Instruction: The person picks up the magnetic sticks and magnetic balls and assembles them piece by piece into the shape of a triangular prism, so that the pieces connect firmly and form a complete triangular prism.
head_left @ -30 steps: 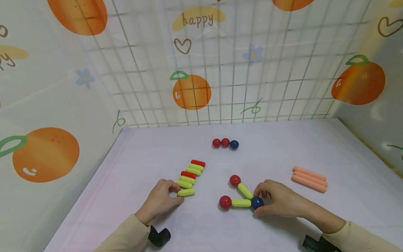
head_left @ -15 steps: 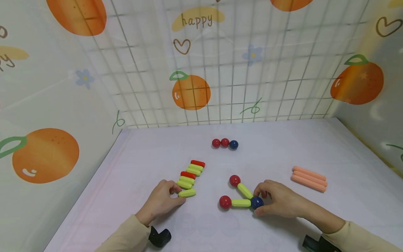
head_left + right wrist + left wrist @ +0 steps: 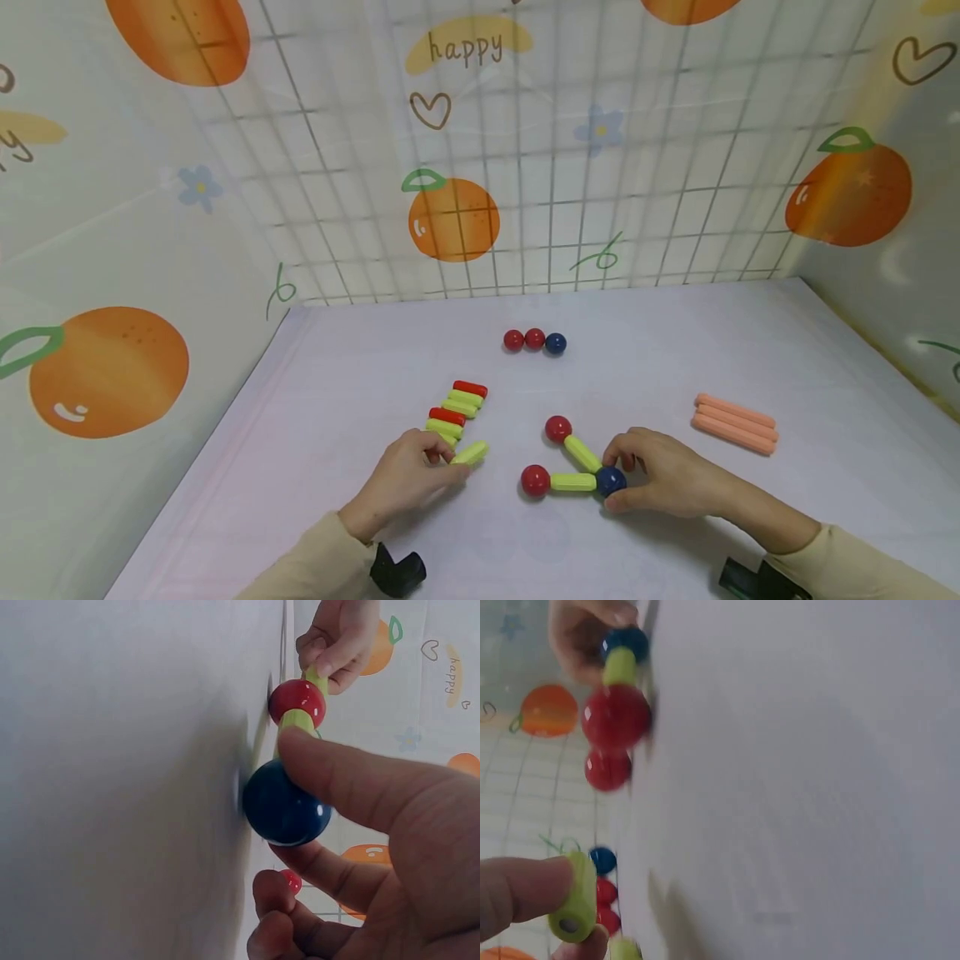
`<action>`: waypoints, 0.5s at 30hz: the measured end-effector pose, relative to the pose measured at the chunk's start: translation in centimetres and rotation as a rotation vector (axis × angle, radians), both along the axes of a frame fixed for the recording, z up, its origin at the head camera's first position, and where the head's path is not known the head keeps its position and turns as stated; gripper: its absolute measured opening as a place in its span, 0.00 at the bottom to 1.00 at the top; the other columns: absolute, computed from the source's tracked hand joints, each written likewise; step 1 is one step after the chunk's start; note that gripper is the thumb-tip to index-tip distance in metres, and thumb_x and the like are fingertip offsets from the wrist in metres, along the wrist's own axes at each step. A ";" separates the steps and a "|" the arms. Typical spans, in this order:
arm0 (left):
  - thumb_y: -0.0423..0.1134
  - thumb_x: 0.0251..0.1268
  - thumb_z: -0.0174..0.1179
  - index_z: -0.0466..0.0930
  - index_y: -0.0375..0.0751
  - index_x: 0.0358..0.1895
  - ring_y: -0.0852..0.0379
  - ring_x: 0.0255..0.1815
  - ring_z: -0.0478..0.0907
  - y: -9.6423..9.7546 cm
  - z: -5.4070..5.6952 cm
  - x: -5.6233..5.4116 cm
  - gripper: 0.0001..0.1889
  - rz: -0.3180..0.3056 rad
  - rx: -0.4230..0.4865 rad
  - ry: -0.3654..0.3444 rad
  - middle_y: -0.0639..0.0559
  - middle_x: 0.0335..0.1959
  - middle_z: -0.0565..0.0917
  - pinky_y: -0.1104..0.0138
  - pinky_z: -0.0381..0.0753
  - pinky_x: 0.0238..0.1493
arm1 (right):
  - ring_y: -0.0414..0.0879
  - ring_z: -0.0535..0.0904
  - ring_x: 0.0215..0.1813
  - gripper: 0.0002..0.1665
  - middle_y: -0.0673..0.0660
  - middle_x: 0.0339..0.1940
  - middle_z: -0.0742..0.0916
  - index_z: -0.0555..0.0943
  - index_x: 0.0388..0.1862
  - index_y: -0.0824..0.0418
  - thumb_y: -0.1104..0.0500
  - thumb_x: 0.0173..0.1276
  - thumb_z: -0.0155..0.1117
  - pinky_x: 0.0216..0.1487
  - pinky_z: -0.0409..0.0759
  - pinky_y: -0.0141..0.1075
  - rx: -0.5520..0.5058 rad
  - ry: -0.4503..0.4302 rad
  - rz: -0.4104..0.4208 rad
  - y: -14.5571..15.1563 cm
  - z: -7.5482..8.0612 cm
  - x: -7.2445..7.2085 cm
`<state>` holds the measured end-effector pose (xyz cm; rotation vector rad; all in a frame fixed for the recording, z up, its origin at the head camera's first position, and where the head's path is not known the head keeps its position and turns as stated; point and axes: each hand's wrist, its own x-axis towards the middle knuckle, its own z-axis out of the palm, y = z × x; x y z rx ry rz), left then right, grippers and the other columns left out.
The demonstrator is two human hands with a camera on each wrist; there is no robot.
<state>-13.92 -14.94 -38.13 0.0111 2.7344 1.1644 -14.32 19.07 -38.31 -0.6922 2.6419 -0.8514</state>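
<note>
Between thumb and fingers, my left hand [image 3: 411,475] pinches a short yellow-green rod [image 3: 577,900], tilted up to the right and beside the row of rods. My right hand [image 3: 663,475] pinches a dark blue ball [image 3: 285,804]. Two yellow-green rods run from that ball in a V, one [image 3: 573,482] ending in a red ball [image 3: 536,481], the other [image 3: 582,453] in a second red ball [image 3: 558,429]. Just behind my left hand lies a slanting row of short red rods [image 3: 470,389] and yellow-green rods [image 3: 444,429], its near end partly hidden by the fingers.
Two red balls [image 3: 535,338] and a blue ball [image 3: 556,343] sit in line at the back of the white table [image 3: 360,350]. Several long orange rods [image 3: 735,423] lie side by side at the right. A patterned sheet [image 3: 337,167] walls off the back and sides.
My left hand has drawn the yellow-green rod rightward, away from the row, and its far end now points up. The right hand stays on the blue ball.
</note>
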 end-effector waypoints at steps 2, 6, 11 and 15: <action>0.48 0.51 0.73 0.83 0.46 0.31 0.56 0.35 0.70 0.7 0.1 0.0 0.12 0.000 0.058 -0.035 0.52 0.32 0.77 0.67 0.69 0.33 | 0.40 0.68 0.37 0.24 0.47 0.34 0.76 0.79 0.43 0.49 0.42 0.52 0.77 0.35 0.64 0.30 0.000 0.005 0.002 0.0 0.0 0.0; 0.51 0.54 0.71 0.83 0.43 0.35 0.56 0.34 0.71 2.2 0.1 0.0 0.15 -0.020 0.159 -0.091 0.52 0.29 0.78 0.67 0.70 0.32 | 0.40 0.68 0.37 0.24 0.47 0.34 0.76 0.79 0.43 0.48 0.42 0.52 0.77 0.35 0.64 0.30 -0.007 0.005 0.004 0.0 0.0 0.0; 0.52 0.55 0.71 0.82 0.43 0.36 0.55 0.34 0.71 4.2 0.1 -0.1 0.16 -0.056 0.197 -0.136 0.52 0.29 0.78 0.66 0.70 0.33 | 0.40 0.68 0.37 0.24 0.47 0.34 0.76 0.80 0.44 0.48 0.42 0.52 0.77 0.34 0.64 0.30 -0.028 -0.009 0.009 -0.1 0.1 0.0; 0.54 0.55 0.70 0.81 0.45 0.36 0.54 0.38 0.72 5.5 0.4 -0.1 0.17 -0.057 0.200 -0.195 0.51 0.32 0.79 0.65 0.70 0.35 | 0.40 0.68 0.37 0.24 0.47 0.34 0.76 0.80 0.45 0.48 0.42 0.53 0.77 0.34 0.64 0.30 -0.034 -0.011 0.012 -0.1 0.1 0.0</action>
